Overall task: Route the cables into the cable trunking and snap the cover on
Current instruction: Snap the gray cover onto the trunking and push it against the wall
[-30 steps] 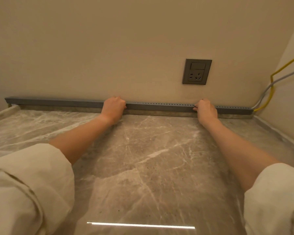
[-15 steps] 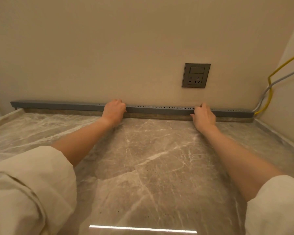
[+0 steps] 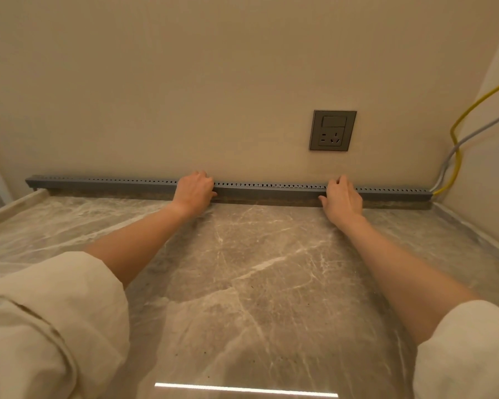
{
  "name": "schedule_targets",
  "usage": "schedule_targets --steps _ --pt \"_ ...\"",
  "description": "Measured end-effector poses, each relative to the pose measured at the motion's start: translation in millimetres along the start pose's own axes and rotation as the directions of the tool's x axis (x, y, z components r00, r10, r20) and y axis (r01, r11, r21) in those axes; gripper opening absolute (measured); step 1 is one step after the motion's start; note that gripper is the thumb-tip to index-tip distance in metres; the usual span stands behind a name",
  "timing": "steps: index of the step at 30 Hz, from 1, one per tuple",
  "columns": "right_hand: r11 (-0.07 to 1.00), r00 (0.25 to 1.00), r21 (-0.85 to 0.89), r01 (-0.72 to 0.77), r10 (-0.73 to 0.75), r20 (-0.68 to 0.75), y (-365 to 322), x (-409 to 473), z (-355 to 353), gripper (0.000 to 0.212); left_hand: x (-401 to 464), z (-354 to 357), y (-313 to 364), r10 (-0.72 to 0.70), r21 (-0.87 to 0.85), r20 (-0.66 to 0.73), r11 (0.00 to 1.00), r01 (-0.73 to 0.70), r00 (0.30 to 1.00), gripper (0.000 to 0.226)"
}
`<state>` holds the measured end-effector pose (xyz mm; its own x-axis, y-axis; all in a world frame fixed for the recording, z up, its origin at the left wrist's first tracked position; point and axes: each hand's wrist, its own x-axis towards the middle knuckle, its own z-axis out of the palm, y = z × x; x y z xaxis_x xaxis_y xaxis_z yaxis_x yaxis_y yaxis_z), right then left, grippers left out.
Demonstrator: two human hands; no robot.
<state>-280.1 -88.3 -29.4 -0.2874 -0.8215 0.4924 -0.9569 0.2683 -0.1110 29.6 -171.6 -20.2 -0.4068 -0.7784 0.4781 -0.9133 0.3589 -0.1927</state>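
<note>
A long grey cable trunking (image 3: 268,189) with a row of small holes along its top runs along the foot of the wall, on the counter's low upstand. My left hand (image 3: 195,190) grips it left of the middle, fingers curled over the top, thumb at the front. My right hand (image 3: 342,197) grips it further right in the same way. A yellow cable (image 3: 455,156) and a grey cable (image 3: 473,135) come down the right corner and enter the trunking's right end. Any cable inside is hidden.
A grey wall socket with a switch (image 3: 332,130) sits above the trunking, between my hands and nearer the right one. The marble counter (image 3: 242,269) spreads out in front of me. A side wall closes off the right; the counter's edge shows at the left.
The camera has risen, so the trunking's perforated top now shows along its full length. Both hands stay on the trunking at about the same spots.
</note>
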Motion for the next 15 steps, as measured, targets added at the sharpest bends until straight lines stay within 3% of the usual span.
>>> schedule_targets --steps 15 --pt "0.997 0.996 0.008 0.074 -0.074 0.057 -34.9 -32.0 -17.0 0.037 -28.3 -16.3 -4.1 -0.014 -0.032 -0.027 0.999 0.013 1.000 0.033"
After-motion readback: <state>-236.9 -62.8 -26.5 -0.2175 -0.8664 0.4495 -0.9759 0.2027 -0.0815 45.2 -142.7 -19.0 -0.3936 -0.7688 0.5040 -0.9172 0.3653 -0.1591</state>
